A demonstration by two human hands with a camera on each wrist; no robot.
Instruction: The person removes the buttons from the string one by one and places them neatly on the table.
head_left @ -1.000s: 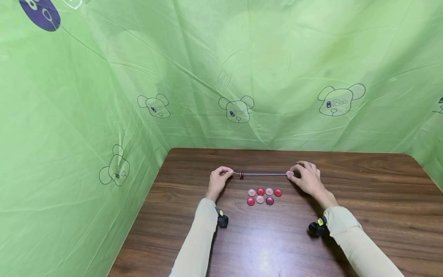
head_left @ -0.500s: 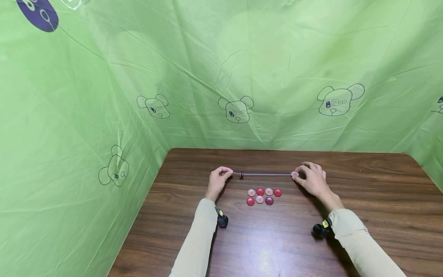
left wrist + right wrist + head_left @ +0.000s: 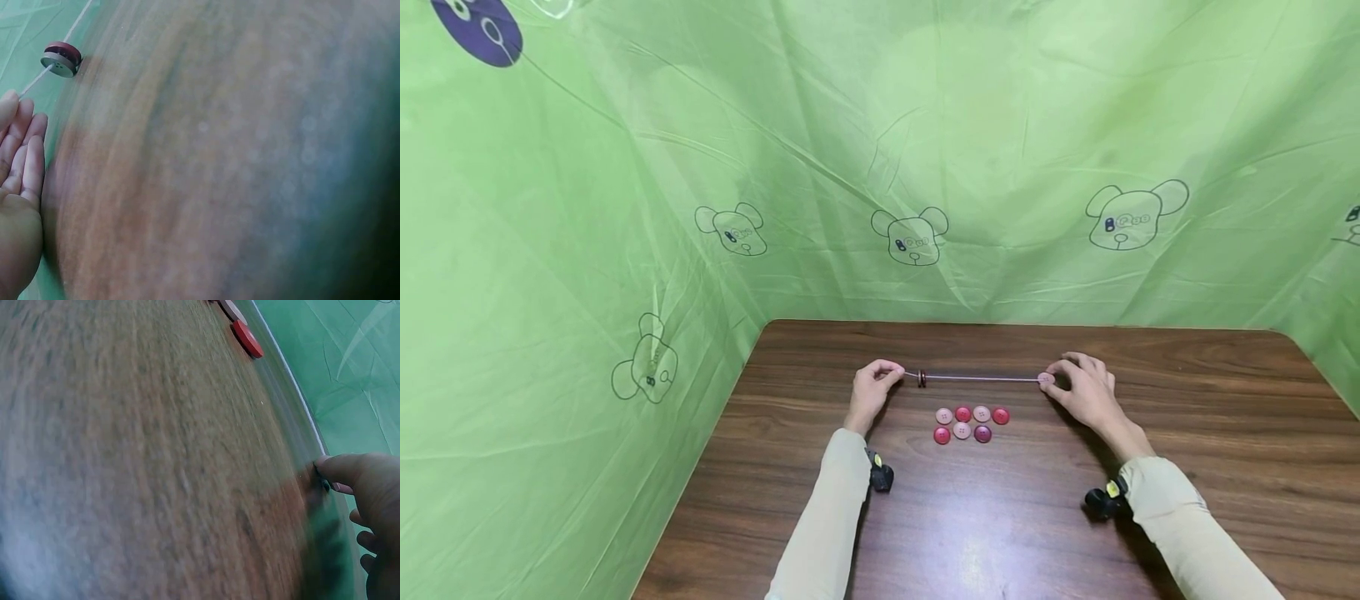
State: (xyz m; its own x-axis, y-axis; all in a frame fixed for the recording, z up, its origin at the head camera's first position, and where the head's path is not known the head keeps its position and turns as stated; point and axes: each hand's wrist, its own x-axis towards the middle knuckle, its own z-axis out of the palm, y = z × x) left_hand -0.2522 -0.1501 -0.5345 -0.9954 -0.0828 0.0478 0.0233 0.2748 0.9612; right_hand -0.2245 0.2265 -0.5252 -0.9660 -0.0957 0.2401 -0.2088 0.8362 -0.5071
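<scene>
A thin light purple string (image 3: 985,378) stretches straight across the table between the two hands. My left hand (image 3: 869,393) pinches its left end between thumb and forefinger. Just right of those fingertips, a few dark red buttons (image 3: 922,379) hang close together on the string. In the left wrist view the threaded buttons (image 3: 61,59) look red and grey, standing across the string. My right hand (image 3: 1088,396) pinches a pink button (image 3: 1046,378) at the string's right end, thumb and forefinger at its edge. In the right wrist view the fingers mostly hide that button.
Several loose buttons (image 3: 962,431) in pink, red and dark purple lie flat in two rows on the brown wooden table (image 3: 752,467), nearer than the string. Green cloth (image 3: 1000,167) with bear drawings walls off the back and left. Black wrist cameras (image 3: 882,477) sit on both wrists.
My right hand has moved to the right with the pink button, and a longer stretch of string shows between the hands. The left hand and the loose buttons stay in place.
</scene>
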